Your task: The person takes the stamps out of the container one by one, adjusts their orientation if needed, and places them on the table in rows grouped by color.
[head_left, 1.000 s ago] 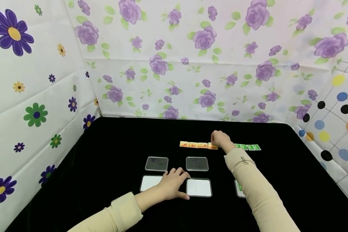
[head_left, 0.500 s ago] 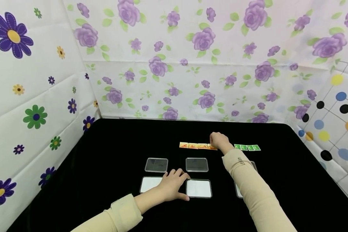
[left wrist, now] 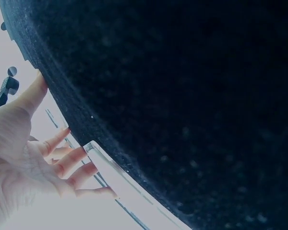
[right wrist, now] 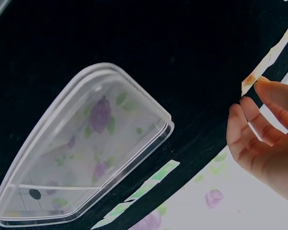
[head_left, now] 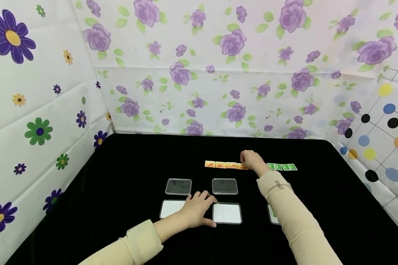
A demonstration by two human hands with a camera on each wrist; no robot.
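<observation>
My right hand (head_left: 251, 160) is at the right end of a row of picture cards with orange drawings. Thumb and fingers pinch at the edge of the rightmost orange card (head_left: 240, 166), which lies in line with the others; in the right wrist view the tip of that card row (right wrist: 249, 82) sits between thumb and forefinger. With fingers spread, my left hand (head_left: 196, 211) rests between two shallow clear cases with white inside, a left white case (head_left: 171, 208) and a right white case (head_left: 227, 213). Its fingertips are right by the cases' edges. The left case is partly covered by the hand.
Behind the white cases lie a left clear case (head_left: 178, 187) and a right clear case (head_left: 224, 186). Several green cards (head_left: 282, 167) form a row right of my right hand. Another case (head_left: 273, 215) with green inside is partly hidden under the right sleeve. Black cloth (head_left: 119, 176) covers the table.
Little differs: my right hand shifts only slightly at the last orange card, and the left hand keeps its place. The head view tilts a little.
</observation>
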